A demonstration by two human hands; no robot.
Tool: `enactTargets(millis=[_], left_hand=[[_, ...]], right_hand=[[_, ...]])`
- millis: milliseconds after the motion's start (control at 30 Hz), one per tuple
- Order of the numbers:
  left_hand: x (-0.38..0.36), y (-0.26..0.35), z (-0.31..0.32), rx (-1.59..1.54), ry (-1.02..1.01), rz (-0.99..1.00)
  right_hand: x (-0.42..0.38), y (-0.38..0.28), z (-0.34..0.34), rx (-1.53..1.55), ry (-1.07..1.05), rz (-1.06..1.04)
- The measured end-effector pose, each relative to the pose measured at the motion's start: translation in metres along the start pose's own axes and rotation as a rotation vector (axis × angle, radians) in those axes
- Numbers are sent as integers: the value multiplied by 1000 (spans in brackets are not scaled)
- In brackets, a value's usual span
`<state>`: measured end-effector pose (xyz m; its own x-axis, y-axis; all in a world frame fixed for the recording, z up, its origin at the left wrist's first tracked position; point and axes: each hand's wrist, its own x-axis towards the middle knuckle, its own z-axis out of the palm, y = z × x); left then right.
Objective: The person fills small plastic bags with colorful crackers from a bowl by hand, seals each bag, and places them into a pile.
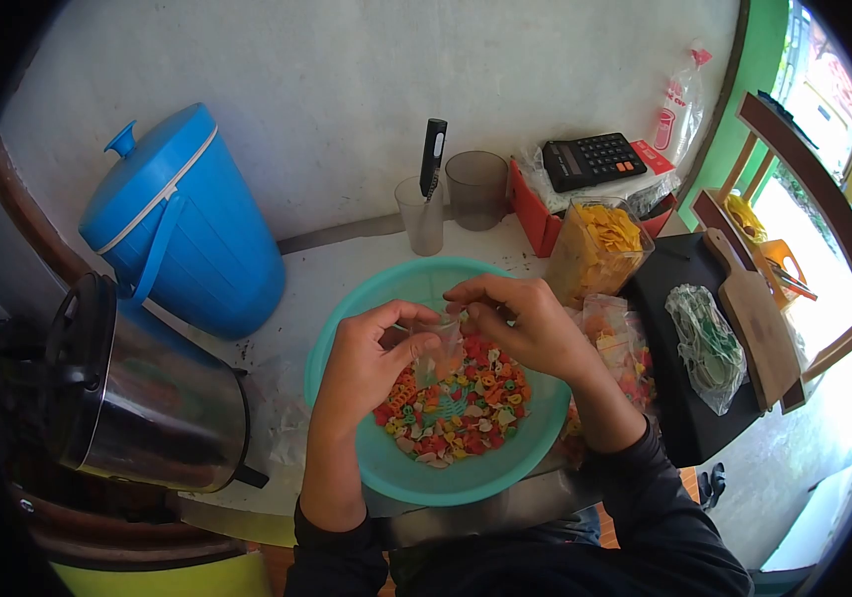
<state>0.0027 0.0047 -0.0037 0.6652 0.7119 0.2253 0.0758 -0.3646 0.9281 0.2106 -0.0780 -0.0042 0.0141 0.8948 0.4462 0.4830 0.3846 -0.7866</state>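
Observation:
A round turquoise basin (pixel 446 492) stands in front of me, with many small colourful snack pieces (pixel 466 413) in its lower half. Over it, my left hand (pixel 381 358) and my right hand (pixel 520 323) face each other, fingers bent. Between them hangs a small clear plastic bag (pixel 438 360). The left fingers and thumb close on the bag's left side, and the right fingertips pinch its top edge. Snack pieces show through the thin plastic, and whether any lie inside it I cannot tell.
Left are a blue cooler jug (pixel 197 239) and a steel pot (pixel 167 388). Behind the basin stand two cups, one holding a black-handled tool (pixel 433 154). Right are a chip container (pixel 600 249), calculator (pixel 593 161), filled bags (pixel 620 348), cutting board (pixel 759 318) and chair (pixel 824 189).

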Motion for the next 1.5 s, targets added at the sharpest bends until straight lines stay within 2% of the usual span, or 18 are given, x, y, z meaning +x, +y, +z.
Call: enactTargets(millis=[67, 167, 267, 367, 467, 567, 667, 767, 867, 967, 1067, 1267, 1500], left_hand=[[0, 0, 0, -16, 4, -12], [0, 1, 1, -54, 2, -20], [0, 1, -2, -40, -57, -23], [1, 4, 3, 15, -33, 138], [-1, 3, 4, 37, -8, 52], [-1, 3, 2, 34, -22, 42], [1, 4, 3, 164, -76, -14], [-1, 1, 7, 198, -37, 81], [-1, 5, 7, 222, -55, 58], [0, -1, 7, 253, -63, 93], [-1, 3, 6, 314, -50, 181], [-2, 8, 5, 442, -121, 257], [0, 5, 5, 299, -134, 212]], right_hand=[[0, -9, -5, 85, -73, 181], [-3, -7, -5, 233, -158, 270], [-3, -4, -7, 135, -220, 198], [-3, -3, -5, 82, -170, 179], [-3, -2, -4, 120, -172, 109], [-2, -2, -5, -6, -166, 74], [-2, 0, 0, -27, -136, 5], [-2, -7, 0, -14, -146, 51], [-2, -6, 0, -11, -130, 50], [-3, 0, 0, -117, -160, -39], [-5, -1, 4, -48, -96, -64], [-6, -9, 9, -107, -113, -60], [-5, -8, 0, -121, -177, -92]])
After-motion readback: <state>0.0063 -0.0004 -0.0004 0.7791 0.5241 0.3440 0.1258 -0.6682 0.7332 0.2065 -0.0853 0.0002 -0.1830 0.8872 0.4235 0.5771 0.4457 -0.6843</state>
